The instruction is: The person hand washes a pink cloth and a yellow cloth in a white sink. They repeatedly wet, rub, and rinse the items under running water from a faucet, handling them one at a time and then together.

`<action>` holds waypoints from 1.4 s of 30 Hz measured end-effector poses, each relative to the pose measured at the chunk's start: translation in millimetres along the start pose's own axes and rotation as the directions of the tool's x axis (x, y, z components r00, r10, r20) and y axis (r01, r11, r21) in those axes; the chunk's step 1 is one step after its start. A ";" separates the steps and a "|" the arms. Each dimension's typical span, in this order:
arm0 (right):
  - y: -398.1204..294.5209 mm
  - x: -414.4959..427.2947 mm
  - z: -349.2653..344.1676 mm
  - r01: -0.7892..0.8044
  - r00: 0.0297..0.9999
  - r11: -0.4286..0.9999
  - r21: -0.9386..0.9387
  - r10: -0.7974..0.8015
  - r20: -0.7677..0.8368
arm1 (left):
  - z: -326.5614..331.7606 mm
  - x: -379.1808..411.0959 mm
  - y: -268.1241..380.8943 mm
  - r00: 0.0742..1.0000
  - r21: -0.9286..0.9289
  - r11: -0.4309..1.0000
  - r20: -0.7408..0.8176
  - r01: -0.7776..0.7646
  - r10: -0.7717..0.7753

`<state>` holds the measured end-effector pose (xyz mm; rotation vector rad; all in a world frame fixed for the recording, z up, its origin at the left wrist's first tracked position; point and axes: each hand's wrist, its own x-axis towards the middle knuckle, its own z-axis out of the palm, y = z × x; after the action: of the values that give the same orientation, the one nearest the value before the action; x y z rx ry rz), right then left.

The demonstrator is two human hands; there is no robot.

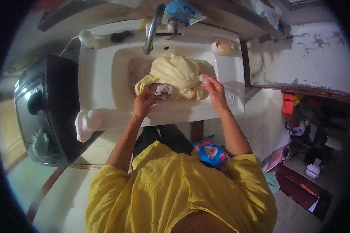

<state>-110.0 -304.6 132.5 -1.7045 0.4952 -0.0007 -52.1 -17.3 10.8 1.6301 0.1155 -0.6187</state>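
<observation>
A pale yellow cloth garment (176, 70) lies bunched in the basin of a white ceramic sink (94, 75). At its near left edge, my left hand (144, 104) pinches a fold of it. A greyish-lilac cloth (163, 91) shows from under the garment, just right of those fingers. My right hand (214, 88) is at the garment's right edge, its fingertips whitish, perhaps with suds. Whether these fingers grip the fabric cannot be told. More mauve-grey cloth (137, 71) lies in the left of the basin, partly covered by the yellow garment.
A metal faucet (154, 29) reaches over the basin. A pink soap dish (218, 46) with yellow soap sits on the right rim. White cloth (87, 121) hangs over the near left corner. A black appliance (58, 107) stands left; a blue packet (186, 13) lies behind.
</observation>
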 end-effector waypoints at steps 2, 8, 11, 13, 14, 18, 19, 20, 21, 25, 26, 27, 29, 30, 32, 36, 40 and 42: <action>46.0 2.5 -44.2 0.195 0.957 0.919 -0.341 -0.255 -0.139 | -4.4 2.0 -3.1 0.999 -0.126 0.992 -0.022 0.027 -0.030; 167.3 -6.4 -91.4 -0.047 0.839 0.537 -0.842 -0.436 -0.325 | -10.3 1.9 7.6 0.999 -0.152 0.988 -0.007 0.031 -0.032; 146.6 13.9 -2.8 0.323 0.908 0.916 -0.238 -0.371 -0.195 | -1.7 6.7 9.5 0.993 -0.055 0.993 0.052 0.106 -0.103; 80.4 10.1 55.5 0.214 0.971 0.974 0.069 -0.205 -0.127 | -6.5 4.3 23.0 0.995 -0.011 0.995 -0.008 0.100 -0.100; 59.4 8.0 66.9 0.266 0.963 0.956 0.123 -0.257 -0.082 | -5.0 1.2 34.7 0.998 -0.017 0.999 -0.042 0.047 -0.048; 15.6 62.6 44.3 0.268 0.960 0.943 -0.197 -0.278 -0.024 | -34.7 55.1 31.7 0.932 0.444 0.878 -0.210 -0.179 0.296; 11.1 84.5 38.7 0.221 0.972 0.925 -0.310 -0.234 -0.005 | -37.9 70.6 40.9 0.903 0.560 0.802 -0.205 -0.207 0.377; 21.8 106.9 42.7 0.109 0.992 0.915 -0.388 -0.126 -0.019 | -35.3 89.1 37.6 0.925 0.497 0.850 -0.214 -0.172 0.313; 43.9 131.8 48.8 0.004 0.999 0.887 -0.462 -0.026 -0.043 | -26.2 111.5 27.6 0.942 0.430 0.892 -0.219 -0.141 0.254; 22.2 98.8 111.5 0.050 0.983 0.558 -0.829 0.121 0.141 | 4.4 121.0 2.1 0.968 0.661 0.744 -0.111 -0.097 0.224; 37.6 86.3 108.7 0.100 0.988 0.589 -0.802 0.036 0.149 | 22.7 109.6 -1.3 0.966 0.780 0.612 -0.034 -0.134 0.255; 54.1 72.4 109.6 0.164 0.984 0.621 -0.767 -0.048 0.171 | 34.2 95.2 -4.2 0.959 0.876 0.454 0.029 -0.161 0.282; 68.3 40.2 102.4 0.327 0.933 0.462 -0.824 -0.297 0.204 | 48.9 45.3 42.8 0.930 0.825 0.514 0.037 -0.234 0.365; 67.4 33.4 102.5 0.351 0.925 0.468 -0.811 -0.308 0.222 | 49.2 32.9 53.5 0.938 0.838 0.500 0.038 -0.218 0.345; 62.9 39.6 100.5 0.414 0.900 0.468 -0.781 -0.337 0.275 | 48.9 38.2 59.4 0.952 0.863 0.480 0.007 -0.161 0.306; 82.2 89.7 107.6 0.409 0.904 0.406 -0.817 -0.301 0.303 | 43.8 78.8 69.6 0.996 0.801 0.598 -0.029 -0.024 0.079; 93.4 137.6 123.0 0.365 0.931 0.435 -0.823 -0.174 0.321 | 26.4 137.8 -36.8 0.960 0.830 0.502 0.134 -0.244 0.245; 92.9 161.8 126.5 0.290 0.954 0.499 -0.817 -0.088 0.286 | 21.2 159.8 -38.3 0.990 0.773 0.619 0.111 -0.143 0.091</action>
<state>41.4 -248.0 -24.7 -2.7155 0.1083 0.3163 60.4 -75.0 -96.4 2.4450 -0.3679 -0.6567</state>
